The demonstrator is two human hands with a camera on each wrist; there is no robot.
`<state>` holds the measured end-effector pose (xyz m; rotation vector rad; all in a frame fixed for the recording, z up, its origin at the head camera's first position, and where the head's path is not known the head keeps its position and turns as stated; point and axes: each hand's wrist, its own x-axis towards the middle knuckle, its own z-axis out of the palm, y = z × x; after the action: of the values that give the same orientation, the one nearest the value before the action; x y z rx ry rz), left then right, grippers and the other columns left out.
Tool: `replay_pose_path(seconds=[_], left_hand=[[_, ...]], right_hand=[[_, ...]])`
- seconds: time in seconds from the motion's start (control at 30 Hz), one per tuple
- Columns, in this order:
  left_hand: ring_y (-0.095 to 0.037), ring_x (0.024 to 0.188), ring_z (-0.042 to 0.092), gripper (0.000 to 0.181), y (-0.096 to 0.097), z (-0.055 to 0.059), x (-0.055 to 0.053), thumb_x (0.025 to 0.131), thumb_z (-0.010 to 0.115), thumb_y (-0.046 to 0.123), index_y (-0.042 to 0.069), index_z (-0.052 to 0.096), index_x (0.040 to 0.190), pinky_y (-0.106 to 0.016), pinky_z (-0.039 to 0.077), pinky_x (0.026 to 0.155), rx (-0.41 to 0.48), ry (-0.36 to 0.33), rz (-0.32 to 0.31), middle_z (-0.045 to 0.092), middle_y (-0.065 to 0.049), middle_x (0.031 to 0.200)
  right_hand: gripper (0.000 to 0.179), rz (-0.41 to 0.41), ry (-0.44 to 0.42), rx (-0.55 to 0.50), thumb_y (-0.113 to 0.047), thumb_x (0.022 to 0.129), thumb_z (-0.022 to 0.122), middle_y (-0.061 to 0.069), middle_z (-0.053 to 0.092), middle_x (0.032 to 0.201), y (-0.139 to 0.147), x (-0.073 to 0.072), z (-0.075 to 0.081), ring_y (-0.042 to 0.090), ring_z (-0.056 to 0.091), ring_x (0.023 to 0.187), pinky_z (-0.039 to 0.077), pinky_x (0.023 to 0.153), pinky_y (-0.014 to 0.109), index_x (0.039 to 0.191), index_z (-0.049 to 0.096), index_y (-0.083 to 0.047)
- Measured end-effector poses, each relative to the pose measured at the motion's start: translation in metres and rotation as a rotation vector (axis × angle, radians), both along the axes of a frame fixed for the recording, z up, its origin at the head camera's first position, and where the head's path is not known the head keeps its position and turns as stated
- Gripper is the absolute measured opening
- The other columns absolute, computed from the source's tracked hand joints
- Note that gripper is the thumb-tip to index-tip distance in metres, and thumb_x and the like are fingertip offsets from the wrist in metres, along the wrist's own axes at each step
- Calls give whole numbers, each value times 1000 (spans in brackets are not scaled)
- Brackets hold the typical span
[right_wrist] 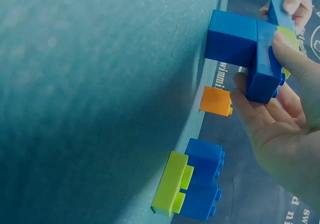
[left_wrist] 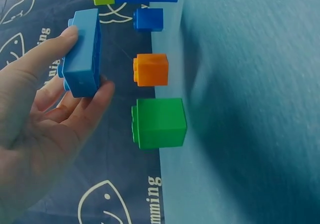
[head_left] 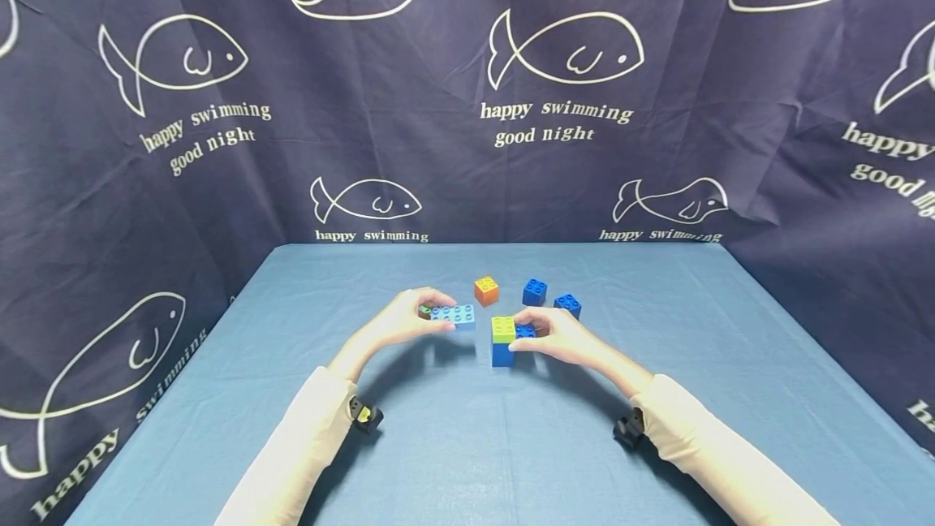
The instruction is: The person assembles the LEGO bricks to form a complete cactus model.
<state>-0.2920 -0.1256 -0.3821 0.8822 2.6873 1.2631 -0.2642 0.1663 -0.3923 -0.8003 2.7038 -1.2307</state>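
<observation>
My left hand (head_left: 407, 319) pinches a light blue brick (head_left: 458, 316) between thumb and fingers, raised above the table; its long block shape shows in the left wrist view (left_wrist: 84, 57). With my right hand (head_left: 558, 337) I grip a joined stack of bricks. A long blue brick (right_wrist: 265, 67) in it lies between thumb and fingers. Below that brick is another blue brick (right_wrist: 231, 38), and a lime brick (head_left: 503, 329) sits on top at the left end. The light blue brick and the stack are apart, side by side. My right fingers partly hide the stack.
On the table (head_left: 467, 461) stand an orange brick (head_left: 485, 291) and two blue bricks (head_left: 535, 292) farther back. A green brick (left_wrist: 160, 123) is mostly hidden behind my left hand in the head view. A lime brick (right_wrist: 171, 184) lies beside the blue ones.
</observation>
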Motion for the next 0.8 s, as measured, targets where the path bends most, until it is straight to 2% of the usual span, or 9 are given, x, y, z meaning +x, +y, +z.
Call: replay_pose_path(seconds=[0.3,0.5,0.8], left_hand=[[-21,97,62,42,10,8,4,77,77,24,5,65,113,-31,53,82,59,11,-25,66,-9,110],[-24,103,60,43,17,12,5,78,77,27,6,65,114,-32,52,85,53,17,-38,66,-7,111],[-14,98,62,37,26,12,4,77,77,27,15,67,110,-29,53,83,70,29,-44,67,1,104]], right_hand=[[43,-13,-8,10,-32,78,76,13,66,114,0,2,2,29,62,107,50,90,44,110,64,-7],[42,-22,-15,16,-34,77,76,11,67,113,0,1,1,28,62,106,50,90,43,109,65,-9],[39,2,-5,-8,-32,77,76,9,68,111,1,-1,0,26,64,104,51,88,42,107,65,-9]])
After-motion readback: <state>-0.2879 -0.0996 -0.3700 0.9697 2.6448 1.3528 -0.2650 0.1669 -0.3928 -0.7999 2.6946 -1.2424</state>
